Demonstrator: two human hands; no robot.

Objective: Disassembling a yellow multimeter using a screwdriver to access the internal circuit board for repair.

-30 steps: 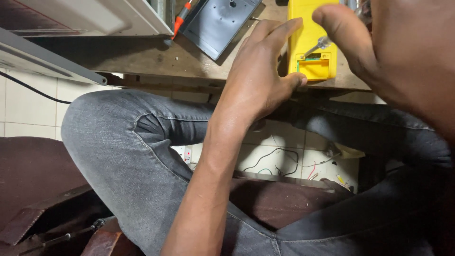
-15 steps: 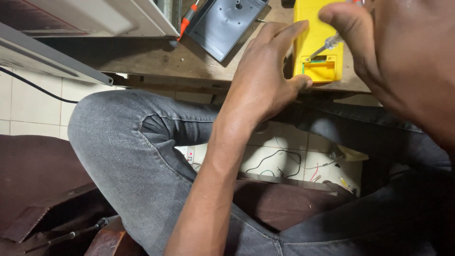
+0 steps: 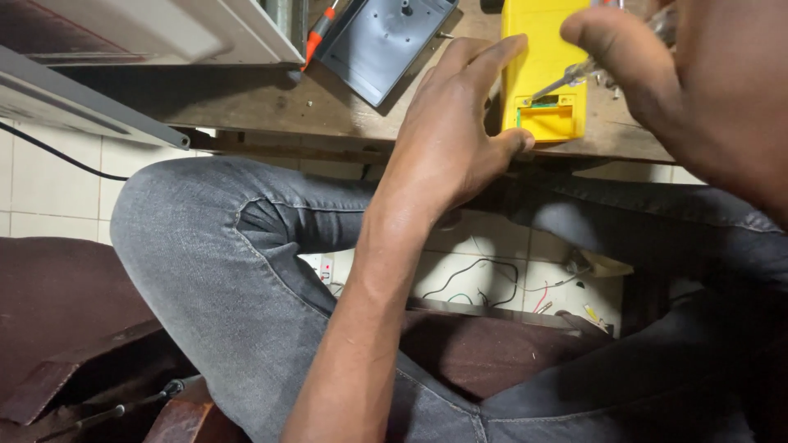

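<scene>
Wooden workbench (image 3: pixel 271 102) held a yellow device (image 3: pixel 543 61), steadied by the left hand (image 3: pixel 447 139) with fingers loosely spread. Right hand (image 3: pixel 698 82) gripped a screwdriver (image 3: pixel 574 75), tip at the device's slot just below its thumb.

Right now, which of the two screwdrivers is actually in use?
The clear-handled screwdriver, pinched in the right hand, with its tip in the yellow device that the left hand steadies. The orange-handled screwdriver lies untouched on the wooden bench beside the grey cover.
</scene>
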